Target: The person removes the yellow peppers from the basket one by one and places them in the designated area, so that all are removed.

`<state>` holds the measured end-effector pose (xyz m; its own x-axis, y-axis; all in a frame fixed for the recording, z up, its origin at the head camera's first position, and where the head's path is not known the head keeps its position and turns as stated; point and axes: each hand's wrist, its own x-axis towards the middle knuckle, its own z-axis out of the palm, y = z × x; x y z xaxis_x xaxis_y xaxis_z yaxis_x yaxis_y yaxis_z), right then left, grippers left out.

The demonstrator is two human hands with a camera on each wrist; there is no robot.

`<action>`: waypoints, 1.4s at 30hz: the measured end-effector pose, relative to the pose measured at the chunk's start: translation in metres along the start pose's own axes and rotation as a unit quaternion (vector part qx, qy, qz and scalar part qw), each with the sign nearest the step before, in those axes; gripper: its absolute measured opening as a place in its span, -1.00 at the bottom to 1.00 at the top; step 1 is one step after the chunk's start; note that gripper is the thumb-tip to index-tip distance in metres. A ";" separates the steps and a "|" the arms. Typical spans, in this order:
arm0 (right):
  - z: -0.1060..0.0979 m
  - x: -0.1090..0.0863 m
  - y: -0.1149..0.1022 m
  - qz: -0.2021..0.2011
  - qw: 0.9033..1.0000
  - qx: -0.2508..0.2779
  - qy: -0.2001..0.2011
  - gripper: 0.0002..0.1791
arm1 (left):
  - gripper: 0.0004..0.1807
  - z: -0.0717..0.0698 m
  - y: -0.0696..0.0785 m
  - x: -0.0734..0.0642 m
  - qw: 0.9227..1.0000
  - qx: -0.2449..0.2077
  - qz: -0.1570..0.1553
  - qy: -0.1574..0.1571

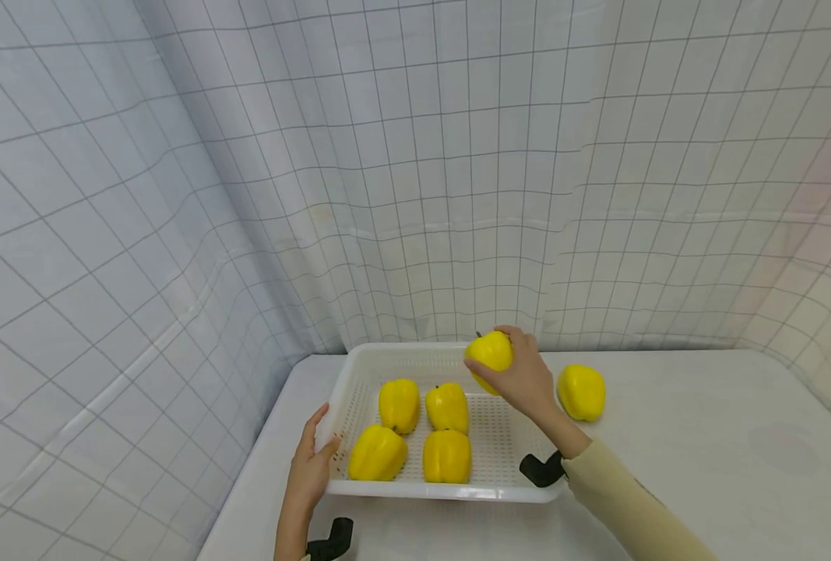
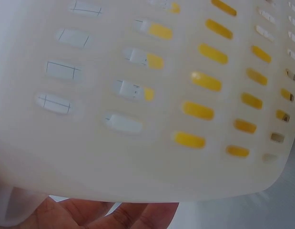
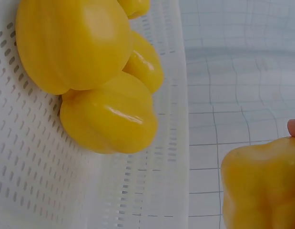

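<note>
My right hand point(image 1: 529, 379) grips a yellow bell pepper point(image 1: 491, 357) between thumb and fingers, above the far right part of a white perforated plastic basket point(image 1: 436, 491). In the right wrist view, the held pepper point(image 3: 261, 186) shows at the lower right with one fingertip on it. Several more yellow bell peppers point(image 1: 446, 456) lie in the left and middle of the basket. My left hand point(image 1: 308, 471) holds the basket's left side, thumb at the rim. Its fingers point(image 2: 137, 217) show past the basket's edge in the left wrist view.
Another yellow bell pepper point(image 1: 582, 392) stands on the white table point(image 1: 702, 460) right of the basket, beside the right forearm. A white grid-patterned curtain point(image 1: 443, 171) hangs behind the table and along both sides. Black wrist mounts point(image 1: 543, 470) sit at both wrists.
</note>
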<state>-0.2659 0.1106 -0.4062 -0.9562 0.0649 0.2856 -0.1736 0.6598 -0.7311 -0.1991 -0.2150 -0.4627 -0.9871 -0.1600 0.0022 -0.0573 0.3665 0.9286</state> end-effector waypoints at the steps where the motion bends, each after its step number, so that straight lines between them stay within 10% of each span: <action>1: -0.001 0.000 0.000 -0.002 1.000 0.005 0.004 -0.07 | -0.36 0.000 0.000 0.000 1.000 -0.001 0.000 0.000; 42: -0.065 -0.020 0.039 0.059 0.986 0.083 0.130 -0.11 | -0.37 -0.001 0.001 -0.001 1.000 0.000 0.011 0.003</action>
<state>-0.2382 0.1836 -0.4007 -0.8827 0.3389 0.3255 -0.1208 0.5058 -0.8542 -0.1982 -0.2154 -0.4617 -0.9873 -0.1570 0.0251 -0.0354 0.3706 0.9281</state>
